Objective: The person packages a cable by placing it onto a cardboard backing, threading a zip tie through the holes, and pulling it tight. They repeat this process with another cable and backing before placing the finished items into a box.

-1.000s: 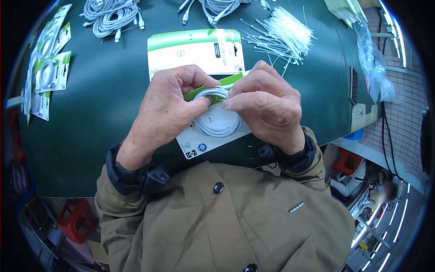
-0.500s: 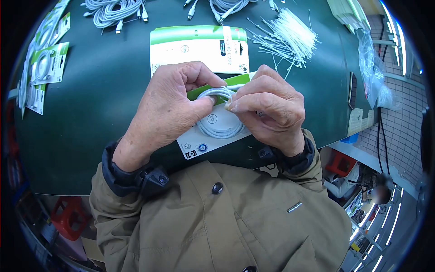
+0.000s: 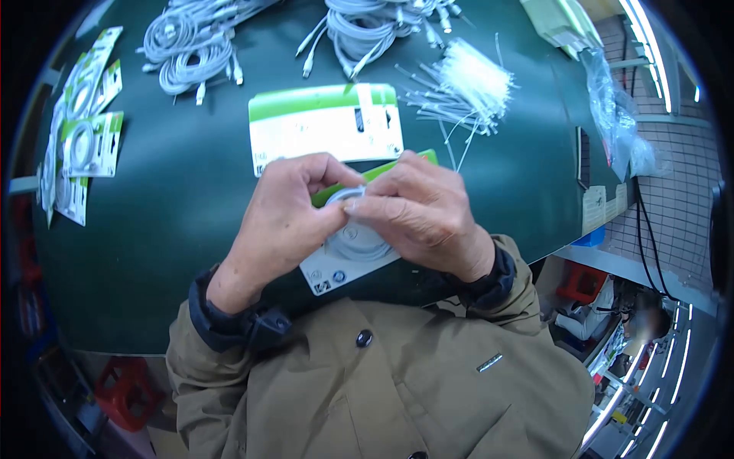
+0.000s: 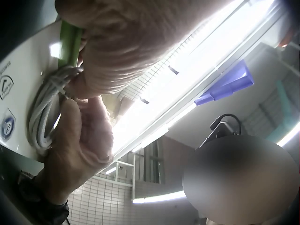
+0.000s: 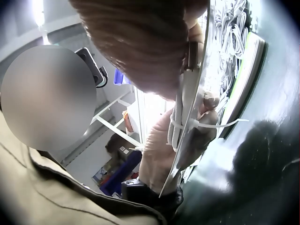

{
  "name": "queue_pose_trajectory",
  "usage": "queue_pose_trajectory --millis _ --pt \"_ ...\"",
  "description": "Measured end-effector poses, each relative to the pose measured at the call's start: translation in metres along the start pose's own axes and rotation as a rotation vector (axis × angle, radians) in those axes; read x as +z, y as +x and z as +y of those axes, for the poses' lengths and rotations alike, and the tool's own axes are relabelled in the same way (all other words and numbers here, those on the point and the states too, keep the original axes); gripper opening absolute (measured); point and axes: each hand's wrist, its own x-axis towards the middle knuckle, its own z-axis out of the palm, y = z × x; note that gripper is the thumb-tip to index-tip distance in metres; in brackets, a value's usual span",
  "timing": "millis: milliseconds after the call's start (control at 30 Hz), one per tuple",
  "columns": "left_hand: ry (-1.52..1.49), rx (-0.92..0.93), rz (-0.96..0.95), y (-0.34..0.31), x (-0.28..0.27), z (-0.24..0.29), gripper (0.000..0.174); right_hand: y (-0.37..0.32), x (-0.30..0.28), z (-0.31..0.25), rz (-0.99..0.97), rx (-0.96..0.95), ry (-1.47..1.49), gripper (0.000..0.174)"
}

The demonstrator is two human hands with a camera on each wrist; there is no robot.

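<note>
A white cable coil [image 3: 358, 242] lies on a white and green card [image 3: 330, 277] between the hands. At the coil's top, the left hand [image 3: 284, 214] pinches cable and card with thumb and fingers. Close beside it, the right hand [image 3: 424, 218] has thumb and fingertips brought together at the cable; what they pinch is partly hidden. In the right wrist view, a white cable tie [image 5: 218, 125] crosses the coil and card, its tail sticking out behind the card. The left wrist view shows the cable strands [image 4: 43, 110] against the card's front [image 4: 21, 89].
Another card [image 3: 306, 138] lies behind the hands. Farther back are cable bundles [image 3: 191, 53] and a pile of loose ties [image 3: 474, 80]. Packaged cables [image 3: 88, 145] lie at the left; a plastic bag [image 3: 612, 115] hangs at the right edge.
The right hand has moved left over the coil, closer to the left hand's fingertips. The left hand keeps its hold on the cable and card. The head view has shifted, with the table items lower in it.
</note>
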Motion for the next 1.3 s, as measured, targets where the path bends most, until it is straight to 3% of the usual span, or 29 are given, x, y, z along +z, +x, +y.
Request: queue_pose_trajectory --millis 167,267,400,433,533,667,767,867,967,1067,1167,1300 --pt "-0.128 0.028 0.045 -0.001 0.004 -0.003 0.025 -0.003 -0.001 0.002 0.046 -0.012 0.08 0.042" --pt "-0.144 -0.069 0.029 -0.001 0.002 0.002 0.027 -0.001 -0.006 -0.002 -0.002 -0.003 0.039 0.03" --pt "-0.167 -0.077 0.022 -0.001 0.004 0.001 0.024 0.0 -0.005 -0.004 -0.03 -0.074 -0.042 0.029" --pt "-0.165 -0.06 0.032 -0.001 0.006 0.0 0.025 -0.001 -0.003 -0.005 -0.066 -0.065 -0.08 0.02" --pt "-0.189 -0.061 0.04 -0.002 0.007 -0.001 0.024 -0.001 -0.005 -0.008 -0.105 -0.034 -0.121 0.021" --pt "-0.121 -0.076 0.031 -0.002 0.002 -0.002 0.018 0.004 -0.011 -0.009 -0.074 0.088 0.014 0.035" --pt "-0.214 -0.072 0.075 -0.002 0.003 0.004 0.019 0.009 -0.032 -0.003 0.165 0.212 0.211 0.038" --pt "-0.267 0.0 0.067 -0.003 -0.002 0.008 0.026 -0.004 -0.042 0.022 0.455 0.399 0.207 0.033" --pt "-0.314 0.072 0.062 -0.003 -0.005 0.001 0.028 -0.008 -0.042 0.034 0.397 0.719 0.467 0.028" --pt "-0.349 0.071 0.064 -0.003 -0.005 0.001 0.029 -0.014 -0.031 0.042 -0.041 0.525 0.567 0.042" --pt "-0.336 0.075 0.073 -0.003 -0.006 0.001 0.028 -0.032 -0.004 0.024 -0.089 0.544 0.82 0.061" --pt "-0.323 0.084 0.092 -0.003 -0.008 0.004 0.027 -0.042 0.008 0.035 -0.233 0.494 0.744 0.079"
